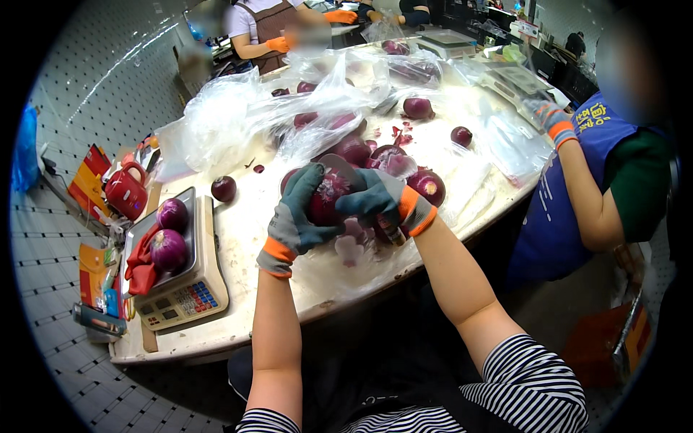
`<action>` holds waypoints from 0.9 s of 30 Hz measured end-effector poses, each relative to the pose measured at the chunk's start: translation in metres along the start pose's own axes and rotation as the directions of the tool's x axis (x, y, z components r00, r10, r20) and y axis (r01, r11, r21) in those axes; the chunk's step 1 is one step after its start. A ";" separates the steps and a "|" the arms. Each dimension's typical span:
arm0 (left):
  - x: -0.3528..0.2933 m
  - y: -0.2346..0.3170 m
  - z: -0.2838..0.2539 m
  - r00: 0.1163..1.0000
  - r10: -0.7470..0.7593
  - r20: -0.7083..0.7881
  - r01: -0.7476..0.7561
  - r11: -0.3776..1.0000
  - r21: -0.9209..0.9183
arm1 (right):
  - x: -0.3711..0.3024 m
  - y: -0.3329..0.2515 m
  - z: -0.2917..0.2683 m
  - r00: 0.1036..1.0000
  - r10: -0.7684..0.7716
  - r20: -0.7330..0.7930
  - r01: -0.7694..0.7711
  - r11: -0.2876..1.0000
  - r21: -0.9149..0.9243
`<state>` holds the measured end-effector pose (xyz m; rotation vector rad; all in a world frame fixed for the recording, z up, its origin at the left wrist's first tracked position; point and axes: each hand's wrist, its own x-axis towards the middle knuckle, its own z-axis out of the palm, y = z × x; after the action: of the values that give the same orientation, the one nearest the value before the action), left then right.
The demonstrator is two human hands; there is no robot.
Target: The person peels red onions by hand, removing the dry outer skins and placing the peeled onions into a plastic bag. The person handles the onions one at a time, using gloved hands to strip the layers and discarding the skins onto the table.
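Note:
Both my hands wear grey-and-teal work gloves with orange cuffs. Between them, over the near part of the table, is a large red onion (326, 196) with pale roots uppermost. My left hand (297, 211) wraps its left side, thumb and fingers closed. From the right, my right hand (384, 196) presses bent fingers against the same onion. A thin greyish piece shows above the onion; whether it is peel or a blade I cannot tell. Below my right palm pokes a small dark-and-yellow object (393, 232), mostly hidden. Loose onion skins (350, 247) lie beneath, and another red onion (427, 186) sits just right.
Left stands a digital scale (180, 299) bearing two red onions (169, 249) and a red cloth or bag (142, 263). Crumpled clear plastic bags (227, 119) cover onions farther back. A co-worker in a blue vest (552, 195) stands right; another person (267, 29) works across the table.

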<state>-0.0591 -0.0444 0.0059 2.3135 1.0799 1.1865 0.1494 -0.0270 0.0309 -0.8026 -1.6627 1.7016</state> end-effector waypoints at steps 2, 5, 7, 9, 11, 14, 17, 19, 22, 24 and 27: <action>0.003 -0.003 0.004 0.998 0.059 0.023 -0.060 0.996 0.061 | 0.002 0.009 -0.008 0.998 -0.061 -0.006 0.061 0.998 -0.008; 0.007 -0.005 0.003 0.988 0.134 0.082 -0.140 0.988 0.072 | 0.008 0.025 -0.017 0.996 -0.079 -0.049 0.076 0.995 -0.069; 0.001 -0.012 -0.003 0.982 0.162 0.097 -0.174 0.975 0.138 | -0.002 0.004 -0.002 0.995 -0.073 -0.066 0.069 0.995 -0.066; 0.006 -0.001 -0.002 0.990 0.077 0.118 -0.091 0.989 0.114 | -0.001 0.011 -0.011 0.996 -0.077 0.050 0.084 0.986 -0.146; 0.011 0.013 -0.009 0.980 0.053 0.191 -0.067 0.995 0.069 | 0.009 0.023 -0.009 0.997 -0.004 0.082 0.015 0.991 -0.134; 0.018 0.037 -0.007 0.975 0.064 0.215 -0.067 0.998 0.006 | 0.015 0.035 -0.014 0.996 -0.022 0.082 0.043 0.962 -0.269; 0.020 0.042 -0.006 0.974 0.089 0.209 -0.091 0.996 0.002 | 0.020 0.044 -0.015 0.997 -0.069 0.016 0.071 0.963 -0.260; 0.019 0.038 -0.007 0.973 0.093 0.210 -0.097 0.995 0.007 | 0.021 0.048 -0.013 0.995 -0.095 0.025 0.098 0.981 -0.165; 0.012 0.026 -0.007 0.982 0.036 0.186 -0.053 0.995 0.088 | 0.026 0.056 -0.010 0.993 -0.111 0.032 0.110 0.993 0.032; 0.009 0.021 -0.005 0.986 0.069 0.153 -0.077 0.996 0.044 | 0.024 0.055 -0.013 0.997 -0.082 0.013 0.080 0.990 0.112; 0.006 0.017 -0.006 0.988 0.065 0.143 -0.073 0.996 0.050 | 0.011 0.031 -0.006 1.000 -0.015 -0.022 0.018 0.985 0.170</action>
<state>-0.0538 -0.0514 0.0225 2.4538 1.0011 1.0109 0.1473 -0.0150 0.0002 -0.7206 -1.4819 1.7900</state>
